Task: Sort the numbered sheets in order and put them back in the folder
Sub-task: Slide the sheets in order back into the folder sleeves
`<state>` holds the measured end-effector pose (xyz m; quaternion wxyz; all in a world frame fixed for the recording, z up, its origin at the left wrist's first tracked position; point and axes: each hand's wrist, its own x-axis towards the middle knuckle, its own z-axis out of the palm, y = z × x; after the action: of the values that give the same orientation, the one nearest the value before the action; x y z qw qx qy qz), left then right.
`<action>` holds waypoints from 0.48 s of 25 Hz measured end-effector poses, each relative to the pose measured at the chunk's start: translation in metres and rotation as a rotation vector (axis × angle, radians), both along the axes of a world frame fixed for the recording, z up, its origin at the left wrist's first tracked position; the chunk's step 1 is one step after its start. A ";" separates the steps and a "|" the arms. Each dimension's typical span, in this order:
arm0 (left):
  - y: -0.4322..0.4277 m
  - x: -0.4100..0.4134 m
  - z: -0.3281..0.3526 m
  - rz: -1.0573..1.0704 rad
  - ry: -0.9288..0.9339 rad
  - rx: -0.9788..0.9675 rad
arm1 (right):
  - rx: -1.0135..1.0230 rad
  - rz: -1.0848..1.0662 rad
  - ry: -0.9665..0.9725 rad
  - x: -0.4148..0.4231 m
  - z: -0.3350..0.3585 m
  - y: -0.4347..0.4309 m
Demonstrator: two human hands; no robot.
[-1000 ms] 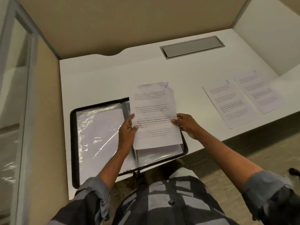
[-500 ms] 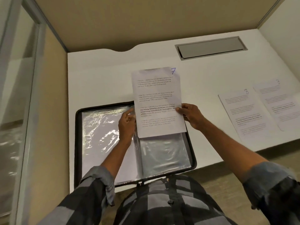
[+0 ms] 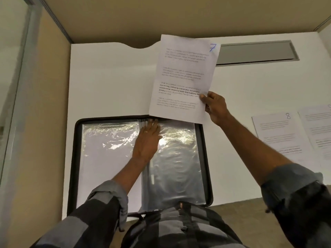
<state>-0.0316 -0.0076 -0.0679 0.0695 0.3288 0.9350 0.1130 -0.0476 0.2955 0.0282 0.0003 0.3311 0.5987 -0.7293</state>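
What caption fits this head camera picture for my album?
Right hand holds sheet 7 up over the open folder's far edge while the left hand rests on its plastic sleeves.

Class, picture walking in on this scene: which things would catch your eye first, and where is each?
The sheet marked 7, raised over the white desk, stands out, pinched at its lower right edge by the right hand. Below lies the open black folder with shiny plastic sleeves, the left hand flat near its spine. The sheet marked 8 lies at far right.
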 end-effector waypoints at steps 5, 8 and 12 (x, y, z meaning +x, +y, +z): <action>-0.010 -0.012 0.011 -0.028 0.022 0.249 | -0.089 -0.046 0.048 -0.012 -0.014 -0.014; -0.013 -0.024 0.023 -0.057 -0.051 0.354 | -0.113 -0.088 0.056 -0.018 -0.019 -0.022; -0.008 -0.040 0.033 -0.075 -0.154 0.304 | -0.123 -0.101 0.063 -0.028 -0.018 -0.033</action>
<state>-0.0717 -0.0154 -0.0354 0.0946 0.3604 0.8861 0.2756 -0.0752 0.2629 0.0102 -0.0351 0.3369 0.5350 -0.7740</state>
